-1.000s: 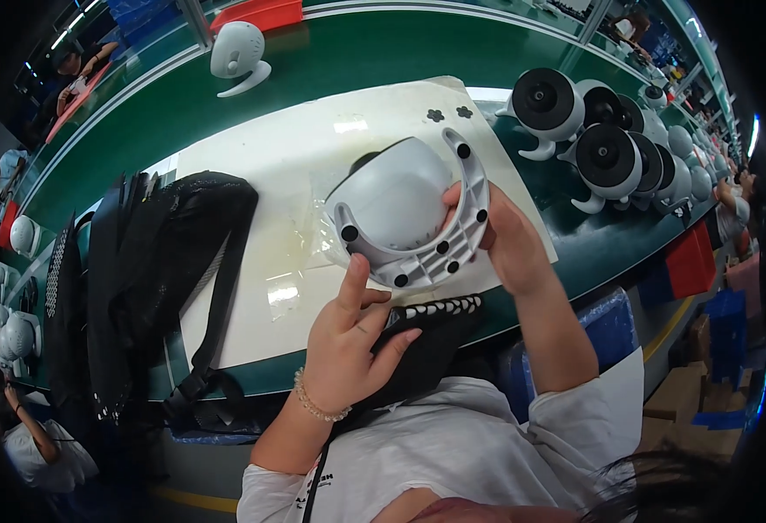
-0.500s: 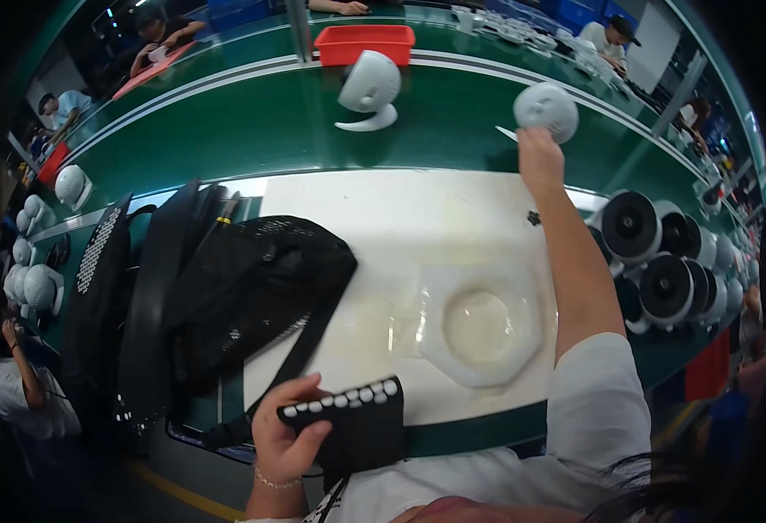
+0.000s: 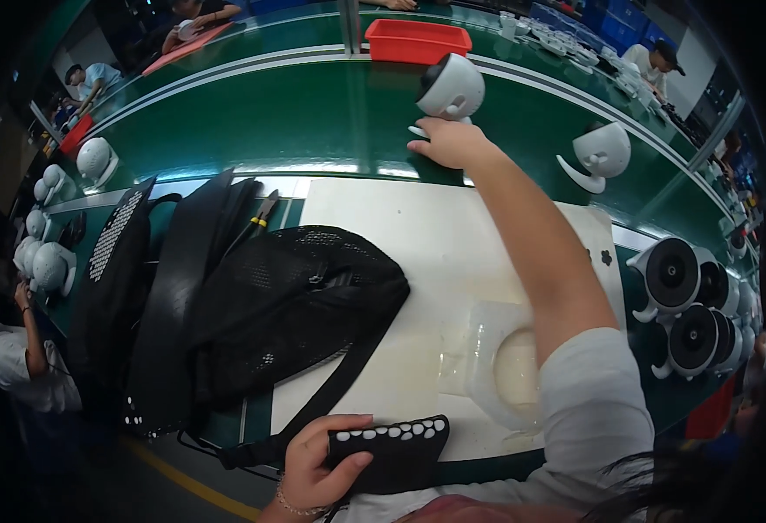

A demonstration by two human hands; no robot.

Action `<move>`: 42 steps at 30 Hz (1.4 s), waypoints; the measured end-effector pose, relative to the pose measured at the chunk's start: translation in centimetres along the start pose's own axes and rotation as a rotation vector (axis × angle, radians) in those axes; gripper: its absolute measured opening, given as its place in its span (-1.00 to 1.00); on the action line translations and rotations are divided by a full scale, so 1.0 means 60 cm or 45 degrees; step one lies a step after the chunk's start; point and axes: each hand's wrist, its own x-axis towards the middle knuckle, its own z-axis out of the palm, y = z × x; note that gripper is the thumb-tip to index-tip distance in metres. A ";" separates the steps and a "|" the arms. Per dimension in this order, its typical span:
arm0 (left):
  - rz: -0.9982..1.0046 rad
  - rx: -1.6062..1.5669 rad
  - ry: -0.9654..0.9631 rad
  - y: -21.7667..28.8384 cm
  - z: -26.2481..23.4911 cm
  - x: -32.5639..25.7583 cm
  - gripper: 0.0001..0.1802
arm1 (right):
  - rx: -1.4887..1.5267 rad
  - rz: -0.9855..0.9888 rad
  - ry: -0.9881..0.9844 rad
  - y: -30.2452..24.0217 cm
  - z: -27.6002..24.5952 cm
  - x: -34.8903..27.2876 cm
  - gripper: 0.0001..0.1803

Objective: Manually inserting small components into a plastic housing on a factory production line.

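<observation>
My left hand (image 3: 317,466), at the lower edge, is closed on a black strip (image 3: 400,462) with round white pads along its top edge. Across the bench, my right hand (image 3: 448,144) grips the curved foot of a white rounded device (image 3: 457,87); the foot's tip shows between thumb and fingers, the rest is hidden. A second white device (image 3: 605,150) of the same shape stands to the right on its curved foot, apart from my hands. Under my right forearm, a pale translucent block with a round hollow (image 3: 479,357) lies on the white board (image 3: 365,209), partly covered.
A black mesh bag (image 3: 304,296) and black panels (image 3: 178,296) cover the left side, with yellow-handled pliers (image 3: 262,218) beside them. Several white devices with black discs (image 3: 672,272) cluster at right. A red bin (image 3: 418,42) stands at the back. Other people work around the green bench (image 3: 252,122).
My right hand has left the right-hand device and moved left to the other one. The released device now faces left. The view has shifted left; my left hand still holds the strip.
</observation>
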 end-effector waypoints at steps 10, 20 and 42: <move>-0.085 -0.165 0.126 -0.021 0.009 -0.015 -0.79 | 0.326 0.066 0.454 0.052 -0.138 -0.176 -0.78; 0.179 -0.442 0.030 0.001 0.083 -0.062 -0.76 | 1.614 0.124 0.167 -0.012 -0.174 -0.532 -0.69; 0.147 -0.624 -0.107 0.096 0.201 -0.013 -0.68 | 1.447 -0.426 0.519 -0.053 -0.148 -0.668 -0.70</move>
